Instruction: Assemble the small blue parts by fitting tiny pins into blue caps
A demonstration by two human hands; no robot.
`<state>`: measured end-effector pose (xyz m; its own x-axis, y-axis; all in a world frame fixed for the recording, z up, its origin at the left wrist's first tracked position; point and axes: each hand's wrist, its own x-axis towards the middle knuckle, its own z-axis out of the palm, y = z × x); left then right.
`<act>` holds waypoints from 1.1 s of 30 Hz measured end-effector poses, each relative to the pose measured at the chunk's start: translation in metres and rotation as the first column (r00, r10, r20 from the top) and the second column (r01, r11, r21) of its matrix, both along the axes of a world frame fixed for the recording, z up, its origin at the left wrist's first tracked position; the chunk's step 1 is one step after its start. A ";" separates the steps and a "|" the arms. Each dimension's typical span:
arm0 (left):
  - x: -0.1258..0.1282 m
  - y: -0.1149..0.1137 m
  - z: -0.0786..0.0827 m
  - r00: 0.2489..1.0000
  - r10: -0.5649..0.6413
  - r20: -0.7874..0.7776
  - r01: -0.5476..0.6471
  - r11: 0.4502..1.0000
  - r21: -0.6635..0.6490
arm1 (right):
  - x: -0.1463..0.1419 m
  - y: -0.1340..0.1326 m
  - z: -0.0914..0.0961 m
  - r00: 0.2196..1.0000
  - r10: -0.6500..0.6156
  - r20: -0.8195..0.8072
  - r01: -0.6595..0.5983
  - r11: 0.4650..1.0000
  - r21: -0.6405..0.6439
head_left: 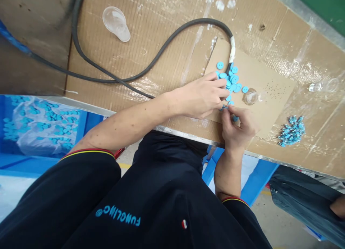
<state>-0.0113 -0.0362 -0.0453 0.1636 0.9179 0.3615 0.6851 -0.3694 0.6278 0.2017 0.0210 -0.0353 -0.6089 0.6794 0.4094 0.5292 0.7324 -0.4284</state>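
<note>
A loose pile of blue button-like discs [234,78], some with small marks in the middle, lies on a cardboard sheet [269,112]. My left hand [203,96] reaches over the pile's left side, its fingers bent. Thumb and fingertips meet at a small blue disc [223,107], seen edge-on and partly covered. Close by on the right, my right hand [239,125] is closed in a pinch against the same spot. What lies between its fingertips is too small to make out. Another blue disc shows under the right hand.
A black cable [161,54] loops over the cardboard-covered table, its taped end among the discs. Clear plastic cups [251,96] and lids [115,22] lie about. Tiny specks [275,90] and a heap of blue-and-silver pieces [291,131] are at right. Blue crates [40,162] stand below; another person [304,198] is at lower right.
</note>
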 end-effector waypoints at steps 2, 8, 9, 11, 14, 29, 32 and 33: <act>0.000 0.000 0.000 1.000 -0.014 -0.014 0.014 1.000 -0.013 | -0.002 -0.001 0.003 1.000 -0.012 0.007 0.012 1.000 0.002; 0.000 -0.002 0.004 1.000 -0.022 0.002 0.022 1.000 -0.021 | -0.008 -0.002 0.005 0.999 -0.012 -0.037 0.015 0.997 0.079; 0.000 -0.002 0.005 0.999 -0.034 -0.001 0.034 0.999 -0.029 | -0.008 -0.003 0.004 0.999 -0.020 -0.034 0.023 0.996 0.083; -0.001 -0.003 0.008 0.999 -0.051 -0.004 0.051 0.998 -0.040 | -0.008 -0.003 0.003 0.999 -0.040 -0.021 0.042 0.995 0.085; -0.001 -0.004 0.011 0.999 -0.046 0.011 0.046 0.998 -0.039 | -0.007 -0.003 0.002 0.999 -0.045 -0.014 0.046 0.996 0.079; -0.001 -0.001 0.008 0.998 -0.046 0.052 0.050 0.996 -0.068 | -0.006 -0.002 -0.009 0.996 0.008 -0.086 0.003 0.992 0.124; -0.007 -0.001 0.019 0.999 0.005 0.053 -0.004 1.000 -0.008 | -0.003 -0.003 -0.013 0.989 0.002 -0.146 0.019 0.990 0.137; -0.009 -0.001 0.023 0.998 0.029 0.048 -0.030 0.999 0.020 | -0.002 -0.004 -0.013 0.984 -0.004 -0.181 0.030 0.990 0.141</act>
<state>-0.0199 -0.0369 -0.0226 0.1188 0.9144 0.3870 0.6657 -0.3626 0.6523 0.1995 0.0171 -0.0486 -0.5056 0.6155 0.6046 0.4659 0.7846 -0.4090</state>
